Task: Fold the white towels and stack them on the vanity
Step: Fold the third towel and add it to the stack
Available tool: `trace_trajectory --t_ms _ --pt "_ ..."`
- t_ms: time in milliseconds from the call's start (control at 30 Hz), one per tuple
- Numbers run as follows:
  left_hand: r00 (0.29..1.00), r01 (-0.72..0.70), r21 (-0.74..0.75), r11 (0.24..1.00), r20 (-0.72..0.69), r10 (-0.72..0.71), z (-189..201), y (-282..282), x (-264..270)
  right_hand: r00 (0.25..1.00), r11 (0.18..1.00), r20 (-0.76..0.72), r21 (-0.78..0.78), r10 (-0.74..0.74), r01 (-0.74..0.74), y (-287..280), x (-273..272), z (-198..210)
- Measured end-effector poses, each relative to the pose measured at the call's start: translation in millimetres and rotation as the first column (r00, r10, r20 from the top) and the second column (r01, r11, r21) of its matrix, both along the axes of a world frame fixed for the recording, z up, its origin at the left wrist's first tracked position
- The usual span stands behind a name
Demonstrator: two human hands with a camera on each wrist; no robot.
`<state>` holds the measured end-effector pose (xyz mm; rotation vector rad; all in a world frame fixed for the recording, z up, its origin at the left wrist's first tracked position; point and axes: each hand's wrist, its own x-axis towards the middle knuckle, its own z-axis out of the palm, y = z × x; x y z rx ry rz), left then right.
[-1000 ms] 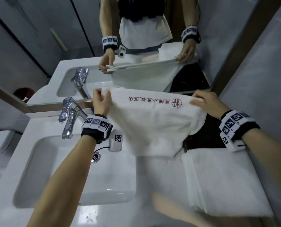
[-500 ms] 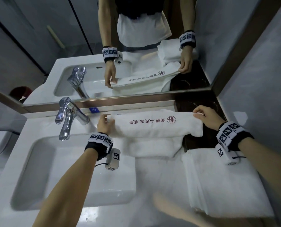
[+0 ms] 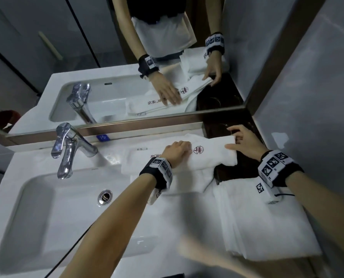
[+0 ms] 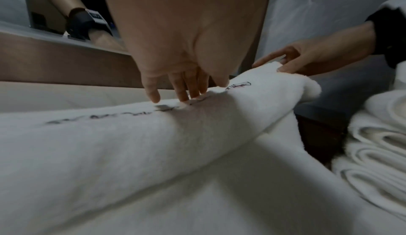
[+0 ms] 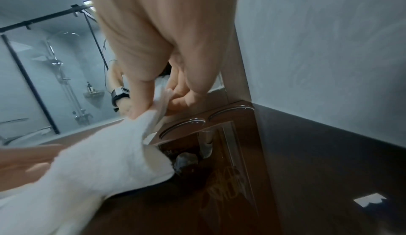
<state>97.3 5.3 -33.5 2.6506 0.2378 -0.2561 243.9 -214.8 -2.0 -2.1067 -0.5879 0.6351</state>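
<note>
A white towel point(image 3: 211, 155) with red lettering and a round logo lies folded lengthwise on the white vanity point(image 3: 187, 207), between the basin and the mirror. My left hand point(image 3: 178, 150) presses flat on the towel's middle point(image 4: 197, 126), fingers straight, beside the logo. My right hand point(image 3: 238, 138) pinches the towel's right end point(image 5: 123, 152) between thumb and fingers, over a dark tray. A stack of folded white towels point(image 3: 263, 221) sits on the vanity's right side, below my right wrist, and shows as rolled edges point(image 4: 377, 152) in the left wrist view.
A chrome faucet point(image 3: 69, 149) stands behind the basin point(image 3: 53, 217) on the left. A mirror point(image 3: 127, 67) runs along the back, a grey wall point(image 3: 307, 97) close on the right. A dark glossy tray point(image 5: 219, 178) fills the back right corner.
The towel, held up and hanging a second ago, has come down onto the vanity. My left hand let go of its left end and slid right to press on its middle.
</note>
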Motion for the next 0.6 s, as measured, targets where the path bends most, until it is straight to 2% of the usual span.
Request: trace_trajectory --t_ms 100,167,233,333,500,600 --pt "0.998 0.021 0.088 0.996 -0.063 -0.016 0.0 -1.7 10.9 0.993 0.998 0.097 0.022 0.065 -0.067 -2.6 -5.1 3.2" --pt "0.997 0.042 0.125 0.991 -0.070 -0.034 2.6 0.5 15.0 0.989 0.994 0.105 0.039 0.101 -0.106 -1.0 -8.0 5.2" --pt "0.996 0.056 0.078 0.995 -0.072 -0.051 6.6 3.8 15.8 0.989 0.992 0.094 0.044 0.115 -0.120 1.1 -9.6 7.1" --pt "0.990 0.019 -0.086 0.996 -0.138 -0.031 12.6 12.6 8.9 0.985 0.990 0.123 0.052 0.122 -0.129 4.4 -10.5 8.8" --pt "0.976 -0.060 -0.096 0.994 -0.214 0.039 14.1 30.7 -8.5 0.982 0.989 0.155 0.079 0.111 -0.124 17.4 -12.3 12.5" --pt "0.979 -0.155 -0.104 0.982 -0.149 0.139 18.0 38.0 -11.4 0.984 0.991 0.167 0.108 0.056 -0.075 29.2 -15.0 14.4"
